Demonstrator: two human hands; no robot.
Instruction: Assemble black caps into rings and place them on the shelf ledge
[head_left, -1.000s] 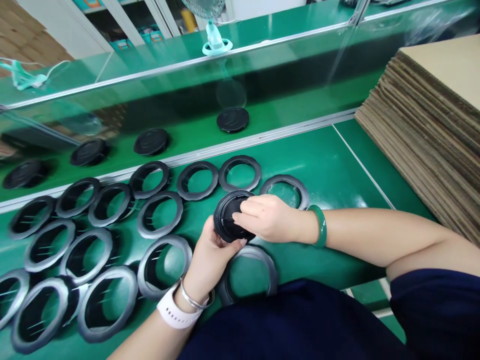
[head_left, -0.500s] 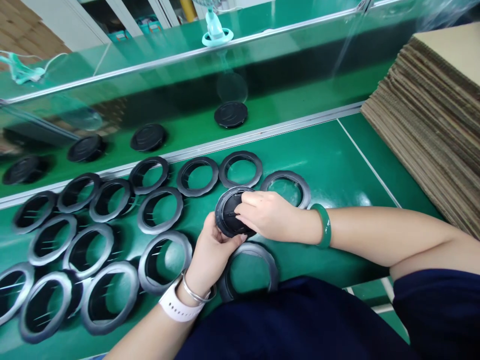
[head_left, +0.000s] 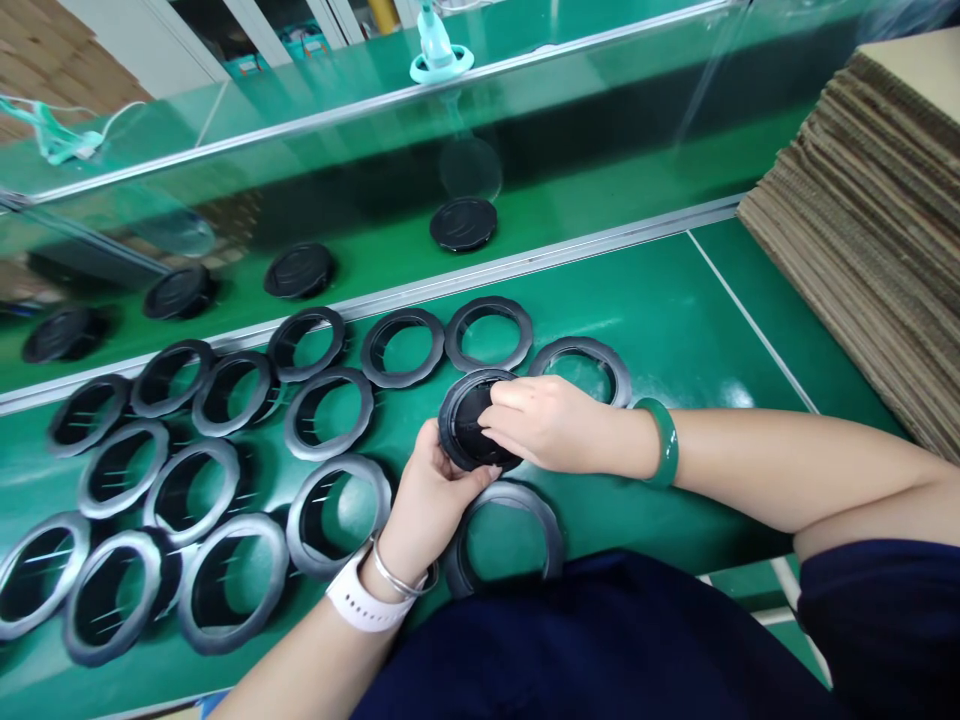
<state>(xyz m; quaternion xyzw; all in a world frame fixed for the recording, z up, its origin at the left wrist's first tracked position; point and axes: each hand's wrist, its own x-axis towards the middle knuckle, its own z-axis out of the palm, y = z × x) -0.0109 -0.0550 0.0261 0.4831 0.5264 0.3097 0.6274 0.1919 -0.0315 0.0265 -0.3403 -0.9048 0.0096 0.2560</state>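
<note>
My left hand [head_left: 429, 492] is wrapped around the lower left edge of a round black plastic part [head_left: 466, 408], its thumb along the near rim. The part is tilted up towards me over the green table. Inside its rim the bent fingers of my right hand [head_left: 551, 425] are pressed together. Whatever they pinch is hidden. Just below the part lies a black ring [head_left: 553, 530], partly covered by my left hand and dark clothing. Another black ring [head_left: 616, 365] lies beyond my right hand.
Several more black rings [head_left: 201, 580] cover the left of the green table [head_left: 675, 330]. Behind a metal rail, several black discs [head_left: 463, 224] rest on a green strip [head_left: 382, 240]. Stacked cardboard sheets [head_left: 862, 170] stand at the right. A small turquoise stand [head_left: 441, 62] sits at the back.
The view has shifted slightly, so the scene sits a little further right. Both hands remain at the black part, with my right fingers still inside its rim.
</note>
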